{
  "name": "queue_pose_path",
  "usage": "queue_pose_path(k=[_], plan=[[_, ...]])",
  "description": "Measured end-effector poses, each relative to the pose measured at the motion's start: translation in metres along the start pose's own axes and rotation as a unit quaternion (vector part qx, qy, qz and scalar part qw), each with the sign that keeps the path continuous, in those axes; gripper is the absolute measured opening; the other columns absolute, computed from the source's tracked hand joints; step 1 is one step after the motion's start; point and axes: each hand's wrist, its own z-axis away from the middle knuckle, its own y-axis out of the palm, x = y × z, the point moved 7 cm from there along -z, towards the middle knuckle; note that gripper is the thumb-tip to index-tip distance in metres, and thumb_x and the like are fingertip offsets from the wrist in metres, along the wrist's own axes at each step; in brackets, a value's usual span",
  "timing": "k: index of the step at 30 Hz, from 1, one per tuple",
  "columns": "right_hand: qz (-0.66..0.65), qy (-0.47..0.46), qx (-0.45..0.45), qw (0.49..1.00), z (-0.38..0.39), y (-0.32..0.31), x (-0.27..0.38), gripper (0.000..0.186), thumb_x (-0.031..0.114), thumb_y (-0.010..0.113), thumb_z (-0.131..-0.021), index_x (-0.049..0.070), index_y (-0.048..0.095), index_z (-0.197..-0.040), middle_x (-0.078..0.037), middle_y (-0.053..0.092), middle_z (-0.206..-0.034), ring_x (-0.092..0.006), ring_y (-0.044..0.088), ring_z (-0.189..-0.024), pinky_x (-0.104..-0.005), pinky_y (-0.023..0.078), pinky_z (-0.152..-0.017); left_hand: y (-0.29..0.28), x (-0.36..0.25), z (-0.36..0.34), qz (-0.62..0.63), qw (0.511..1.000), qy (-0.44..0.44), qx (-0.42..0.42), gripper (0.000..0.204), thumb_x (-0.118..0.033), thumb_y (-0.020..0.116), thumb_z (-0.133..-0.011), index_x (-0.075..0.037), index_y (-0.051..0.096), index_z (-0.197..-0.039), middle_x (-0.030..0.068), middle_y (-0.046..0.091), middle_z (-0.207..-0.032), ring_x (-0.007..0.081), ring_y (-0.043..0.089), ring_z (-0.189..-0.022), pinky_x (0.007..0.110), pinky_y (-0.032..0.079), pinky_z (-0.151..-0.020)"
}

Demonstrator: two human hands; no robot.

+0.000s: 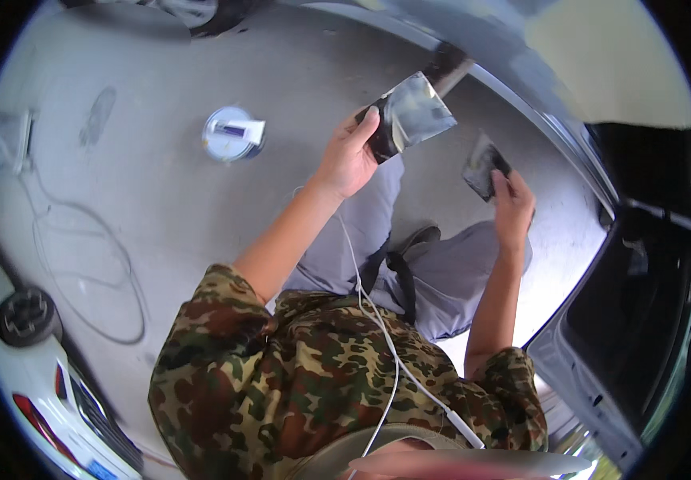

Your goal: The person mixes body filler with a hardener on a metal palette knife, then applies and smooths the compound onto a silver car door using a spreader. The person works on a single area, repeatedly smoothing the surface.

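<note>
My left hand (349, 160) is closed on a flat, dark, square putty board (417, 116), its thumb lying over the near edge. Pale grey smears cover much of the board's face. To the right and a little lower, my right hand (513, 208) grips a thin, dark putty spreader (483, 166), also smudged grey. Spreader and board are apart, both held in the air above my bent knees. Close beyond them at the upper right is a car's body panel (505, 76). The fingers behind both tools are mostly hidden.
A round can (221, 150) with a white tube (237, 130) on its lid stands on the floor at left. A thin hose (133, 308) loops nearby. A white vehicle (37, 380) fills the lower left; an open car door (633, 312) lies right. A white cable (389, 344) crosses my chest.
</note>
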Motion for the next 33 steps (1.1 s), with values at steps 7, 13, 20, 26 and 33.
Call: queue_pose_path(k=[7,13,20,26,33], plan=[[-0.152,0.004,-0.035,0.988,-0.024,0.027,-0.027,0.025,0.014,0.067,-0.101,0.0,0.059,-0.082,0.006,0.047,-0.074,-0.0041,0.041,-0.069,-0.0223,0.035,-0.06,-0.058,-0.049,0.04,-0.001,0.996,0.076,-0.036,0.039,-0.023,0.058,-0.107,0.0,0.058,-0.138,0.0086,0.066,-0.134,0.0183,0.062,-0.124,0.037,0.047,-0.109],[-0.193,-0.002,0.022,0.981,-0.042,0.06,-0.022,0.031,0.017,0.067,-0.102,0.007,0.053,-0.077,0.007,0.044,-0.074,-0.0025,0.04,-0.069,-0.022,0.035,-0.06,-0.113,-0.09,0.087,-0.068,0.98,0.146,-0.117,0.026,-0.016,0.059,-0.106,-0.007,0.062,-0.13,0.0048,0.067,-0.13,0.0181,0.063,-0.122,0.038,0.049,-0.106],[-0.249,0.005,0.078,0.965,-0.063,0.101,-0.012,0.019,0.02,0.066,-0.104,0.008,0.067,-0.088,0.009,0.052,-0.078,-0.0007,0.045,-0.069,-0.0204,0.039,-0.059,-0.18,-0.112,0.124,-0.219,0.918,0.192,-0.27,0.02,-0.014,0.068,-0.1,-0.003,0.066,-0.116,0.006,0.068,-0.116,0.0142,0.065,-0.105,0.034,0.053,-0.095],[-0.302,0.053,0.106,0.946,-0.058,0.135,-0.021,0.026,0.02,0.066,-0.103,0.01,0.058,-0.081,0.009,0.049,-0.077,-0.0012,0.044,-0.069,-0.0218,0.041,-0.059,-0.256,-0.135,0.126,-0.377,0.837,0.139,-0.371,0.024,-0.016,0.073,-0.097,-0.001,0.065,-0.115,0.0035,0.07,-0.104,0.01,0.064,-0.091,0.029,0.054,-0.081],[-0.351,0.111,0.147,0.918,-0.043,0.166,-0.032,0.015,0.019,0.064,-0.104,0.005,0.069,-0.103,0.004,0.064,-0.09,-0.0051,0.06,-0.08,-0.0262,0.054,-0.072,-0.307,-0.15,0.101,-0.395,0.814,0.132,-0.406,0.025,-0.012,0.074,-0.096,0.002,0.064,-0.113,0.0076,0.07,-0.102,0.0135,0.067,-0.086,0.029,0.06,-0.072]])
